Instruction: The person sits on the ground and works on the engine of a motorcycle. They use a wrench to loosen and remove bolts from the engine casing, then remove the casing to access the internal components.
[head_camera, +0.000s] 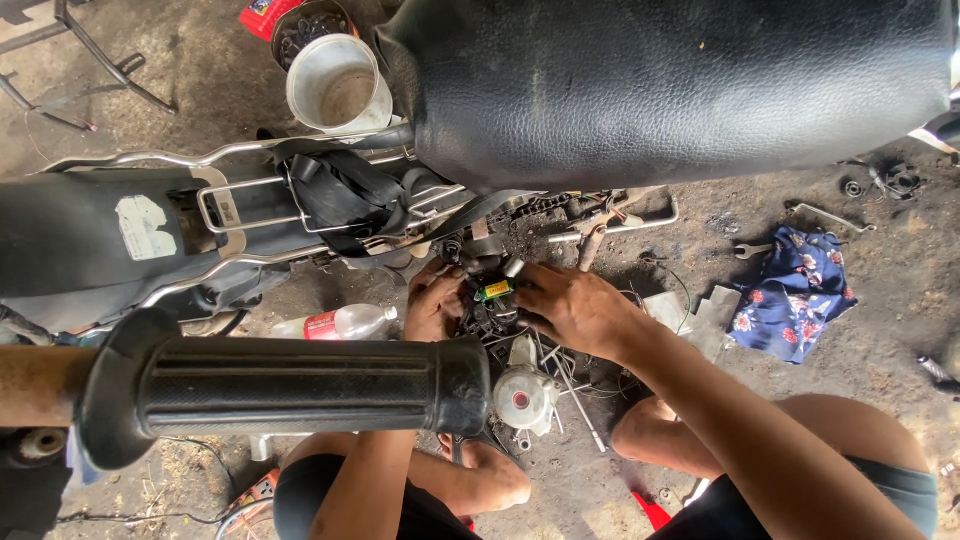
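while a black handlebar grip crossed the lower left of the view, a clear plastic bottle with a red label lay on the dirt floor just behind it. further up, a white bucket stood beside a black motorcycle seat. the left hand curled its fingers against the dark engine parts below the seat, whether gripping or just pressing i could not tell. a small green and yellow piece sat between the two hands. the right hand lay on the same parts, fingers bent over them, grasp unclear. right of it, a wrench rested near a blue flowered cloth on the floor.
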